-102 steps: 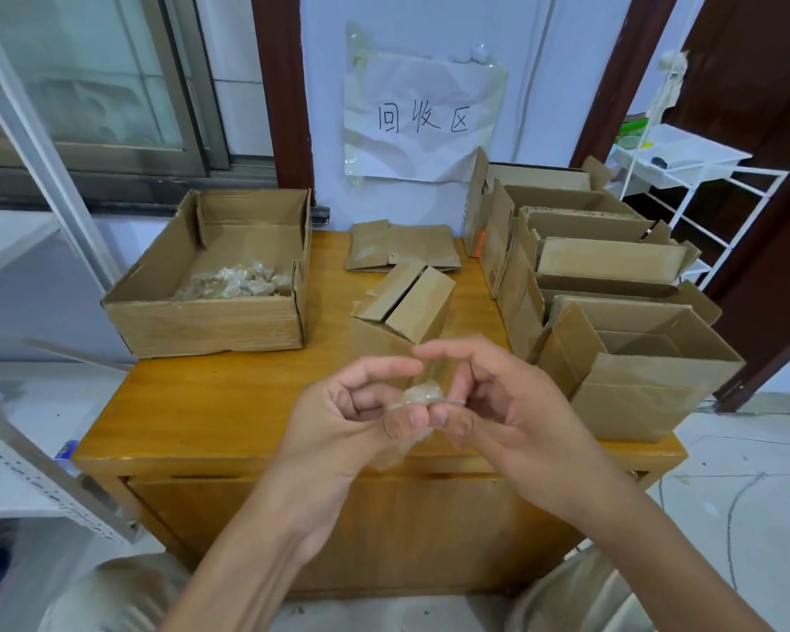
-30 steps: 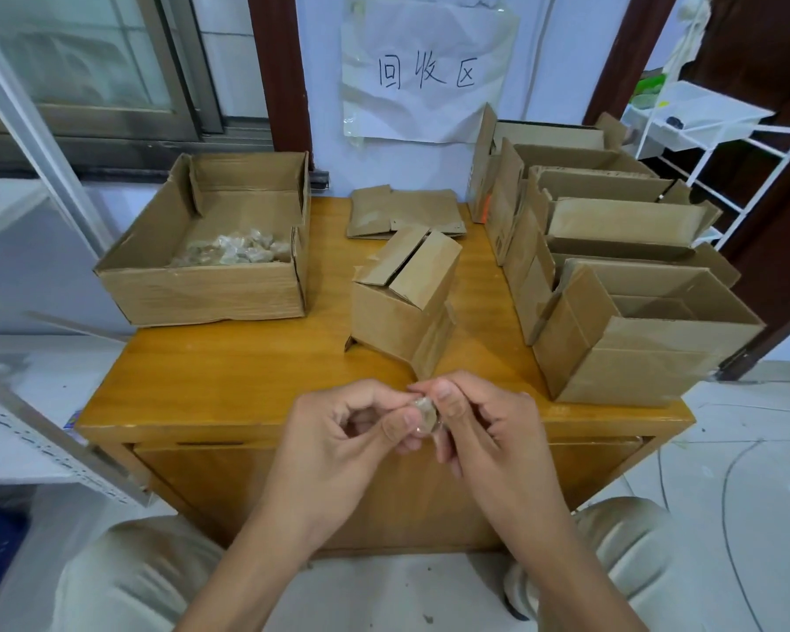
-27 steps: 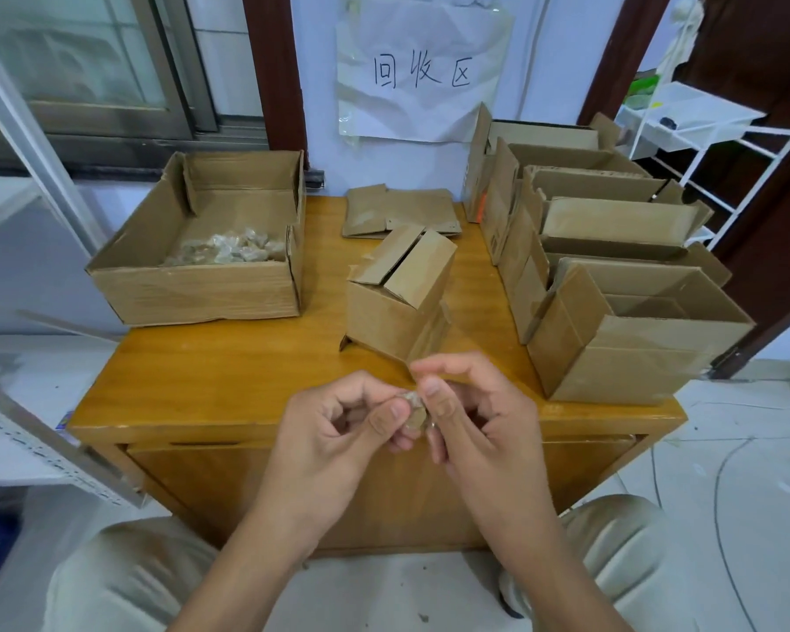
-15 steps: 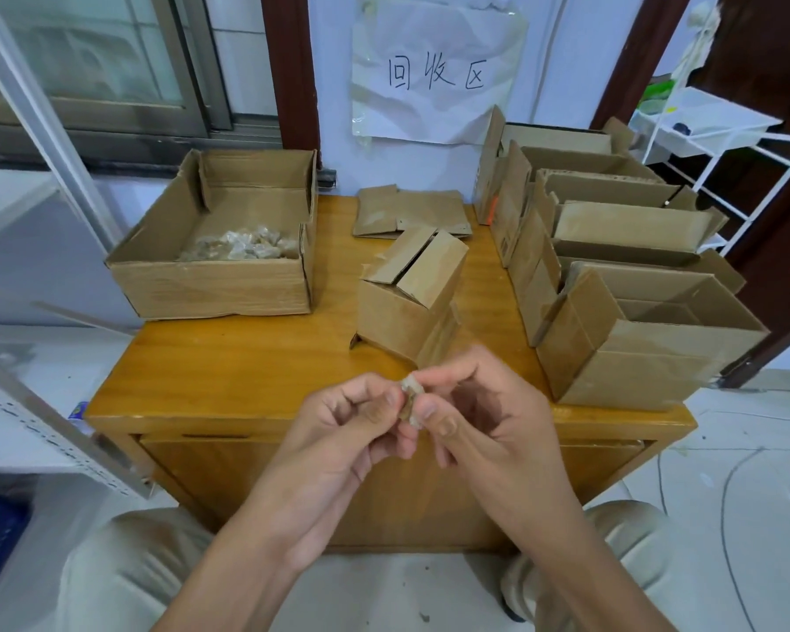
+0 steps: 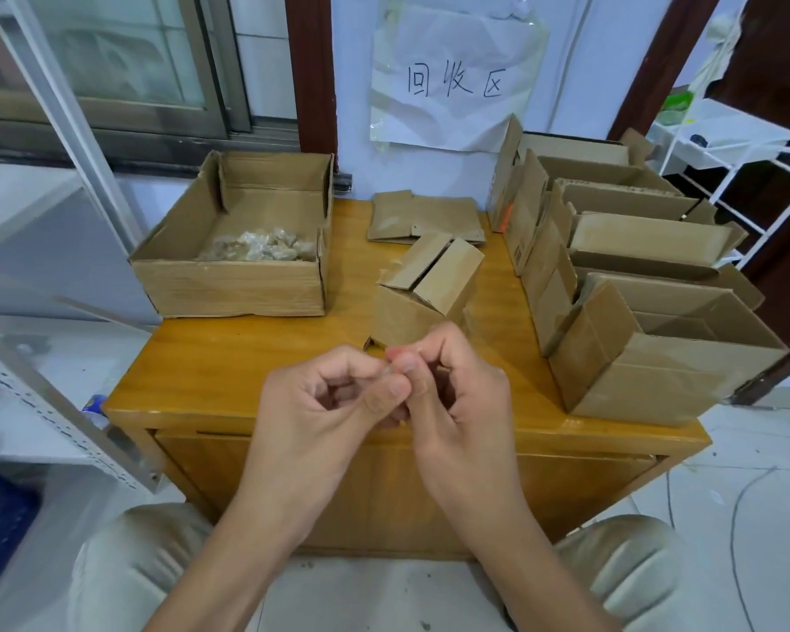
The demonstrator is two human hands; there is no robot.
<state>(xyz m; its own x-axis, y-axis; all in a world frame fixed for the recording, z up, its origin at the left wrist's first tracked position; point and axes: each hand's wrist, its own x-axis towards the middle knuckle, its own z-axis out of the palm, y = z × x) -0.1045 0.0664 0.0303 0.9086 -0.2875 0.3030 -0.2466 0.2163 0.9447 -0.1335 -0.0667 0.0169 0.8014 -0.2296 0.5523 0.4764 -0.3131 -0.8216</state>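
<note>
Fingers (image 5: 423, 355) of left hand (image 5: 311, 412) and right hand (image 5: 461, 403) tight on a tiny translucent wad (image 5: 387, 369), mostly hidden.

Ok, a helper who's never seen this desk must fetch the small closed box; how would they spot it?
Find the wooden table under the paper sign. Between the wide box of clear wads on its left and the row of open boxes on its right stands one small box, beyond the left hand and right hand. It alone has its top flaps folded shut.
</note>
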